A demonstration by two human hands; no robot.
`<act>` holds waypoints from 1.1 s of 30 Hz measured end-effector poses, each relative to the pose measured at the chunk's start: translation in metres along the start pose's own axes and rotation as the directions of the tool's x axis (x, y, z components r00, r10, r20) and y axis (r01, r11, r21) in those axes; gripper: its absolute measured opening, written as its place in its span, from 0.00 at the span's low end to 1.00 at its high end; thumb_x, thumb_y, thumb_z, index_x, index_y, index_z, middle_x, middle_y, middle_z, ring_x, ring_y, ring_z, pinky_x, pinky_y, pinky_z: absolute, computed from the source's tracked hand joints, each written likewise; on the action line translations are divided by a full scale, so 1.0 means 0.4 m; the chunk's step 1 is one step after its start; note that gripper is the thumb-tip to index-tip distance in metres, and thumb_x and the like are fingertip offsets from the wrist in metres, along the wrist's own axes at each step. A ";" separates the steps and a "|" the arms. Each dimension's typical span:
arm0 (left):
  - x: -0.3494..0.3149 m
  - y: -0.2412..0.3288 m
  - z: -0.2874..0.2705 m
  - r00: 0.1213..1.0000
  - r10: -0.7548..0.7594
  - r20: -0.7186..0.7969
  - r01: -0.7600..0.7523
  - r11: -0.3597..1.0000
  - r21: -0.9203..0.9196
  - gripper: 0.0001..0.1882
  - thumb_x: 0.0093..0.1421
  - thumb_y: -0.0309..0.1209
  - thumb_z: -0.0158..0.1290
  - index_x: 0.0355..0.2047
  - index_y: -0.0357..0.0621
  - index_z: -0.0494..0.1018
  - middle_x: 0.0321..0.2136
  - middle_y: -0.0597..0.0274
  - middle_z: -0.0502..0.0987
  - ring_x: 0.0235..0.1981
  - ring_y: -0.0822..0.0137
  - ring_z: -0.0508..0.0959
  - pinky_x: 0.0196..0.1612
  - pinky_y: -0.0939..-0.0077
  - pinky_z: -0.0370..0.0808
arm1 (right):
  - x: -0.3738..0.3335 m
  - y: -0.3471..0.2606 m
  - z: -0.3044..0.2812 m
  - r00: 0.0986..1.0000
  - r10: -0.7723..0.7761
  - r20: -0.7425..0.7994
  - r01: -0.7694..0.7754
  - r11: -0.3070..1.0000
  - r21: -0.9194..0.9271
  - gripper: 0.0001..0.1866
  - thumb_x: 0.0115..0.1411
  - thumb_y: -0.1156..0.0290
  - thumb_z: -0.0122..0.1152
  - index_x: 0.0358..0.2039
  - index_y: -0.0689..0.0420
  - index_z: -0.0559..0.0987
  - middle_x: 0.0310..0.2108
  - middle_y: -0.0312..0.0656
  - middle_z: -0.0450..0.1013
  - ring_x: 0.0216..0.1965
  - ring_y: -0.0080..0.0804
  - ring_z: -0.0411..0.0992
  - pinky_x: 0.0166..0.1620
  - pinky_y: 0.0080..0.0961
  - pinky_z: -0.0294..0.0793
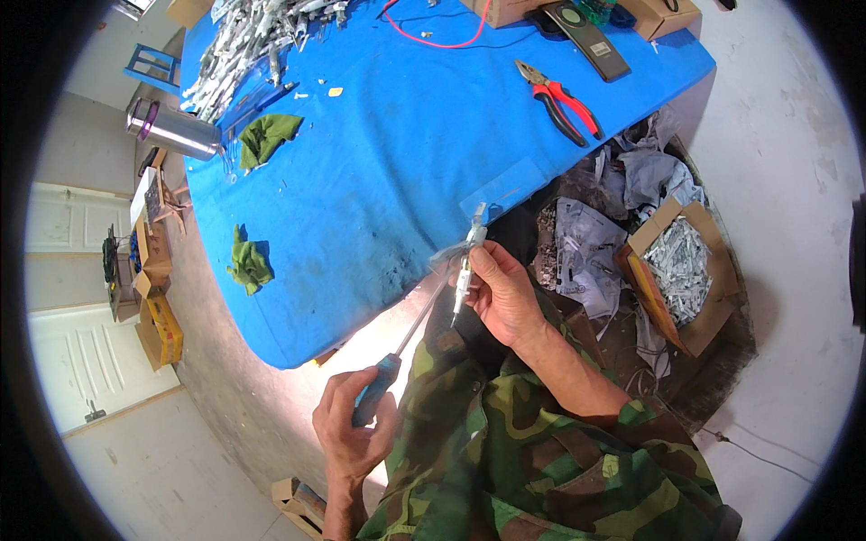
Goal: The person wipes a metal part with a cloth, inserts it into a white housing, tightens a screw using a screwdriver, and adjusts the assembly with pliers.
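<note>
My left hand (pixel 354 424) is wrapped round the blue handle of a screwdriver (pixel 377 389), low in front of the table's near edge. Its long metal shaft slants up and right toward my right hand (pixel 507 293). Pinched between the thumb and fingers there is a slim white and clear tubular part (pixel 464 281), held roughly upright with a thin pin at its lower end. Beside it, a greyish see-through piece (pixel 446 257) meets the shaft's upper end; whether the tip touches the tube cannot be made out.
On the blue-covered table (pixel 361 162) lie red-handled pliers (pixel 564 108), a dark phone-like device (pixel 591 45), two green cloths (pixel 269 140), a steel flask (pixel 176 131) and a heap of similar parts (pixel 262 45). An open carton (pixel 681 270) of small parts stands at right.
</note>
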State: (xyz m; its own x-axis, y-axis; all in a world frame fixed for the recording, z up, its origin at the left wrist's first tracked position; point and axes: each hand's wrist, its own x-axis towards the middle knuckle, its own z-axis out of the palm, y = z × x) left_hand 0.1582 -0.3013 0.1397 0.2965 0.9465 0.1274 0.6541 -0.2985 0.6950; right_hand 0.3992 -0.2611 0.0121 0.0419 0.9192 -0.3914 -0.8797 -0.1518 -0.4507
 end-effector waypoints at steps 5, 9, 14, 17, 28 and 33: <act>0.008 0.000 0.009 0.998 0.060 -0.005 -0.060 0.996 0.069 0.22 0.49 0.16 0.64 0.45 0.43 0.78 0.37 0.52 0.80 0.34 0.57 0.82 0.35 0.68 0.79 | 0.007 0.004 -0.015 1.000 0.012 -0.027 -0.013 1.000 -0.006 0.13 0.72 0.63 0.63 0.51 0.55 0.77 0.37 0.38 0.80 0.36 0.27 0.80 0.37 0.24 0.80; -0.001 -0.006 -0.002 0.989 0.132 0.068 -0.142 0.975 0.168 0.23 0.49 0.16 0.66 0.46 0.45 0.78 0.39 0.52 0.80 0.36 0.54 0.83 0.36 0.65 0.80 | 0.004 0.009 -0.021 1.000 0.004 0.002 -0.003 1.000 -0.022 0.13 0.72 0.63 0.62 0.51 0.55 0.78 0.37 0.38 0.80 0.38 0.27 0.80 0.39 0.27 0.80; 0.007 0.008 0.006 0.993 0.077 0.088 -0.093 0.977 0.192 0.25 0.50 0.17 0.65 0.51 0.43 0.78 0.42 0.49 0.81 0.39 0.51 0.84 0.39 0.62 0.82 | 0.008 0.007 -0.006 1.000 -0.021 0.008 0.021 0.995 -0.092 0.14 0.74 0.57 0.59 0.46 0.56 0.79 0.30 0.38 0.79 0.29 0.26 0.78 0.33 0.22 0.76; 0.006 0.016 0.009 0.990 0.029 0.139 -0.053 0.983 0.174 0.27 0.52 0.17 0.64 0.54 0.41 0.78 0.43 0.47 0.81 0.40 0.49 0.85 0.41 0.61 0.83 | 0.006 0.006 0.004 0.998 -0.046 0.040 0.054 0.973 -0.223 0.19 0.75 0.52 0.56 0.44 0.57 0.79 0.28 0.37 0.77 0.27 0.26 0.76 0.31 0.22 0.74; -0.002 0.045 0.042 0.975 -0.024 0.222 -0.031 0.970 0.241 0.26 0.57 0.18 0.62 0.57 0.39 0.75 0.45 0.42 0.83 0.40 0.48 0.87 0.42 0.62 0.84 | 0.012 0.006 -0.008 0.995 -0.042 0.094 0.069 0.953 -0.295 0.20 0.76 0.54 0.54 0.46 0.61 0.76 0.29 0.38 0.74 0.28 0.25 0.73 0.32 0.25 0.75; -0.012 0.025 0.037 0.977 -0.121 0.174 0.117 0.993 0.035 0.25 0.57 0.17 0.61 0.56 0.38 0.76 0.43 0.41 0.84 0.41 0.50 0.88 0.43 0.64 0.84 | 0.014 0.007 -0.013 0.993 -0.045 0.111 0.074 0.958 -0.275 0.19 0.76 0.54 0.54 0.44 0.60 0.76 0.29 0.37 0.74 0.28 0.25 0.73 0.32 0.25 0.75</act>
State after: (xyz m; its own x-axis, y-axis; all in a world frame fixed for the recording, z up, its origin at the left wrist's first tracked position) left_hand 0.1737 -0.3108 0.1356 0.3318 0.9397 -0.0829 0.7085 -0.1902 0.6796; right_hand 0.3997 -0.2581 0.0043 0.0290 0.9597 -0.2795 -0.7097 -0.1772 -0.6819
